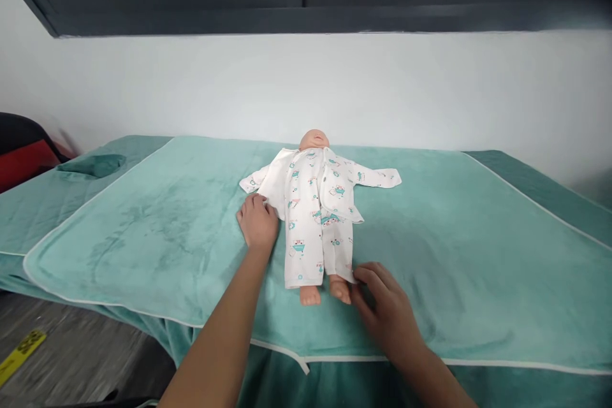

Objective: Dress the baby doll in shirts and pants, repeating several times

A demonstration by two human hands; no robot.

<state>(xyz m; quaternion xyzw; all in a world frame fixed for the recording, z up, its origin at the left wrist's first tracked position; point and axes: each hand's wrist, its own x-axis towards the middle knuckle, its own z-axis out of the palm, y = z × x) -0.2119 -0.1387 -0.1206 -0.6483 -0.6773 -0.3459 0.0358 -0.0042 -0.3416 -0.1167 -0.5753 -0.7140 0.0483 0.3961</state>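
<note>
A baby doll (pixel 314 139) lies on its back, head toward the wall and both bare feet toward me. It wears a white baby shirt (pixel 337 185) with a teal and red print, its sleeves spread to the sides. The left front of the shirt is folded outward, showing its plain inside. Matching baby trousers (pixel 301 248) cover the legs down to the ankles. My left hand (pixel 258 222) is closed at the edge of the folded-out shirt front. At the lower right trouser hem, my right hand (pixel 382 306) pinches the cloth beside the doll's foot.
A teal blanket (pixel 167 236) with white piping covers the table under the doll. Farther left lies a teal cushion-like piece (pixel 90 166), near a black and red chair (pixel 26 153). A white wall (pixel 306 89) and a dark-framed window (pixel 296 3) stand behind the table.
</note>
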